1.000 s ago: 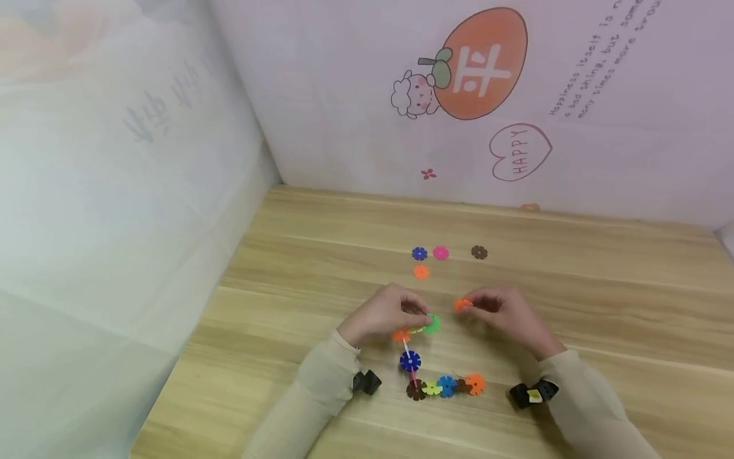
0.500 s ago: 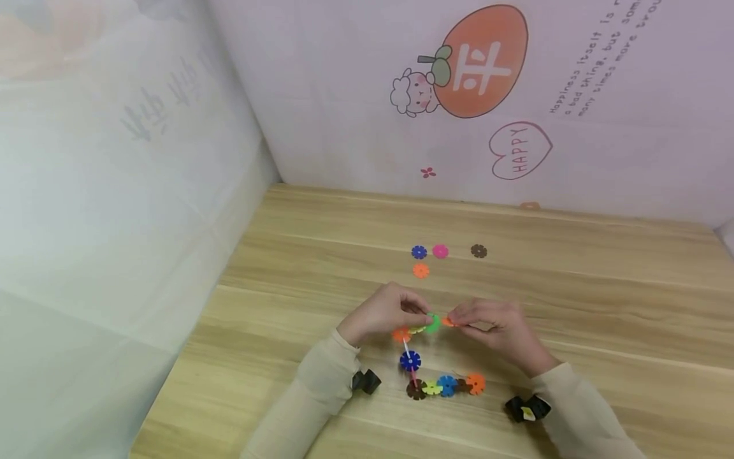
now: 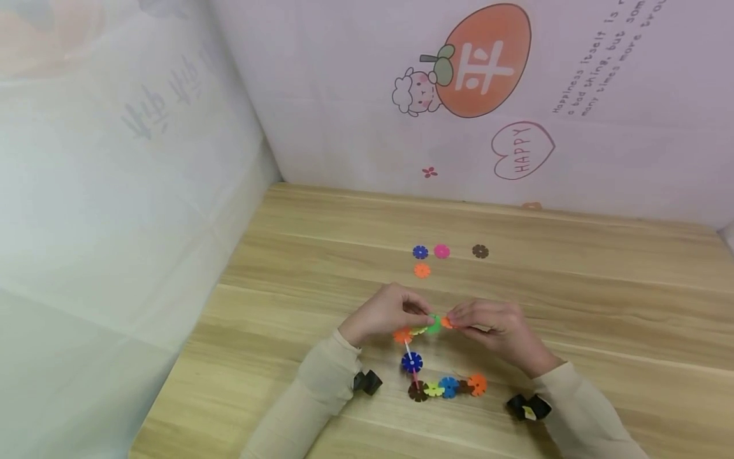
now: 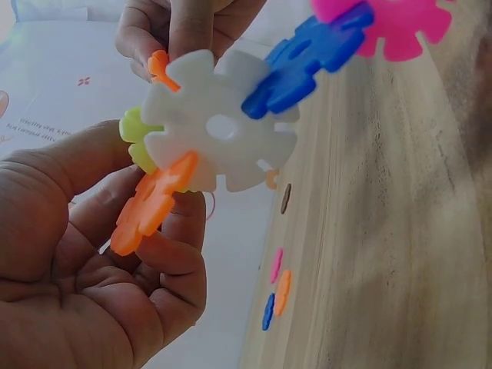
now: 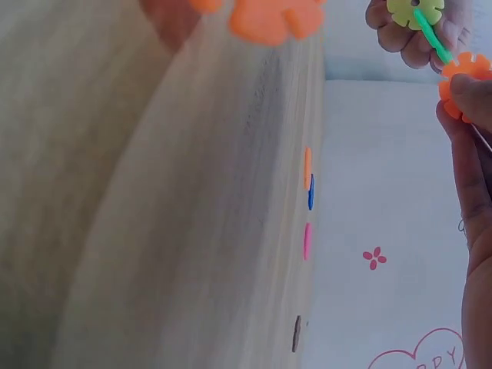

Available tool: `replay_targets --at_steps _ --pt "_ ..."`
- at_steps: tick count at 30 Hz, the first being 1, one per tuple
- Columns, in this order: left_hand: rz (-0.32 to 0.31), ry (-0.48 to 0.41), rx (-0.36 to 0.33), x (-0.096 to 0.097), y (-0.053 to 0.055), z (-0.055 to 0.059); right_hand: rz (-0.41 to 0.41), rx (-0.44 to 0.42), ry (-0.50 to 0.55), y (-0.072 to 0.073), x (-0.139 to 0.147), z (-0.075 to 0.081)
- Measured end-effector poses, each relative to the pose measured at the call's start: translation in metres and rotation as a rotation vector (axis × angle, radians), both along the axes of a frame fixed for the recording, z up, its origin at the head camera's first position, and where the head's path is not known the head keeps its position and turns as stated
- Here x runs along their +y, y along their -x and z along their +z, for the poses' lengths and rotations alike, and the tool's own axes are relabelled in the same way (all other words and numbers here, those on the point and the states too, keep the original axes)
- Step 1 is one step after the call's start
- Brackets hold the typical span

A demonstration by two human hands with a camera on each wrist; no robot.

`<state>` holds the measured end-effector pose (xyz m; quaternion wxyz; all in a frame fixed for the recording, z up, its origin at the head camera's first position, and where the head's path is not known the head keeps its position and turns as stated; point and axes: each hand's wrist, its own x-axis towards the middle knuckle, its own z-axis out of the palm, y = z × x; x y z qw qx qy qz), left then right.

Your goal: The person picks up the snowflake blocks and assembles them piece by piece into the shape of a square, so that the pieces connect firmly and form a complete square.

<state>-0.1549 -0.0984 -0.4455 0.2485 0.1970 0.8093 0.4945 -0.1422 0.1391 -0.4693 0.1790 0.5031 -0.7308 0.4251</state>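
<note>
My left hand (image 3: 390, 312) pinches a green notched disc (image 3: 434, 325) at the end of a chain of slotted plastic discs. From there the chain runs through a yellow-green disc (image 5: 415, 9), an orange disc (image 3: 402, 336), a white disc (image 4: 223, 127), a dark blue disc (image 3: 411, 363) and a pink one to a dark brown disc (image 3: 418, 391), then turns right to an orange end disc (image 3: 477, 384). My right hand (image 3: 496, 325) pinches another orange disc (image 5: 470, 64) between thumb and fingers, its edge right at the green disc's edge.
Behind the hands on the wooden table (image 3: 321, 242) lie a loose blue disc (image 3: 420, 252), a pink disc (image 3: 441, 251), an orange disc (image 3: 422, 271) and a brown disc (image 3: 480, 251). A printed white cloth (image 3: 344, 95) stands at the table's back edge, another cloth at the left.
My right hand has moved left and slightly toward me, bringing its orange disc from apart up to the green disc. The left hand has stayed in place, still pinching the green disc.
</note>
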Motion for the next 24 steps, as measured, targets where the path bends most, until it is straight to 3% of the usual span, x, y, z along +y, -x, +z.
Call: replay_targets --at_steps 24 --pt "0.018 0.018 0.024 0.0031 -0.0015 0.0030 -0.006 -0.071 -0.079 0.0014 -0.0032 0.0078"
